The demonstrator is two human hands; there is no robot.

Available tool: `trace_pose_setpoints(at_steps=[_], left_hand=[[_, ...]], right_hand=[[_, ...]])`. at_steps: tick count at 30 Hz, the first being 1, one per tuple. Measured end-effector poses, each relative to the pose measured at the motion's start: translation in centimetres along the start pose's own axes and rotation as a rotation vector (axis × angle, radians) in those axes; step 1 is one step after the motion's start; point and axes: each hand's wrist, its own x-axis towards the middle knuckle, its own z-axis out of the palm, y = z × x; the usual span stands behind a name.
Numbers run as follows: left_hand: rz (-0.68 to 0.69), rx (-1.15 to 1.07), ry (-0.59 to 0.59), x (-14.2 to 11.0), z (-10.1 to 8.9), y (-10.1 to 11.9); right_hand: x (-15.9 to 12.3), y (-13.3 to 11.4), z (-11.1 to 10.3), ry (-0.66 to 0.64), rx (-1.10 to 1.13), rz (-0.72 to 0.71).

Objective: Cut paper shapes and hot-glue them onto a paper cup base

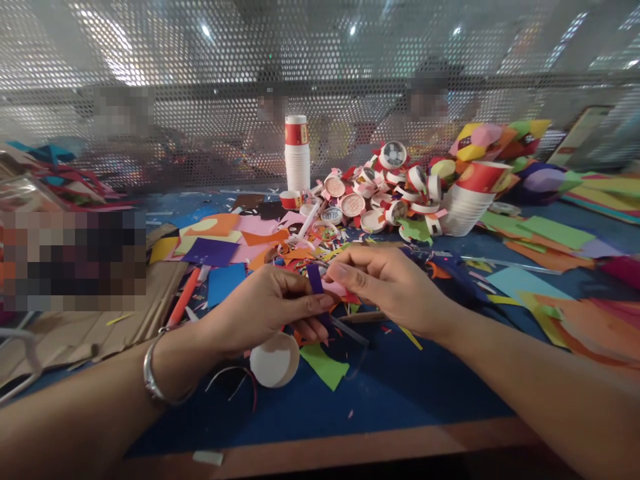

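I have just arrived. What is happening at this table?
A person's left hand pinches a purple strip. The right hand is close beside it; whether it grips anything is unclear. A round white piece and green paper lie on the blue table near the hands, with paper cups stacked farther back.

Forearms (525,373) converge across the near edge of the blue surface (380,400). The bare left hand (265,307) pinches; the bare right hand (400,283) curls alongside.
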Motion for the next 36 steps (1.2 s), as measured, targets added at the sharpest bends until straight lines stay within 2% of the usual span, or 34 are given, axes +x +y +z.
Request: trace_pose_setpoints(at_steps=[8, 19, 27, 36], left_hand=[[-0.021, -0.134, -0.049, 0.3, 0.4, -0.4], [-0.017, -0.096, -0.091, 0.2, 0.5, -0.5], [-0.009, 0.054, -0.044, 0.4, 0.4, -0.3], [0.218, 0.287, 0.036, 0.3, -0.7, 0.0]], right_hand=[[-0.2, 0.1, 0.4, -0.029, -0.001, 0.046], [-0.2, 0.0, 0.7, -0.01, -0.056, 0.033], [-0.4, -0.2, 0.9, 0.019, -0.065, 0.01], [-0.2, -0.3, 0.6, 0.074, -0.017, -0.041]])
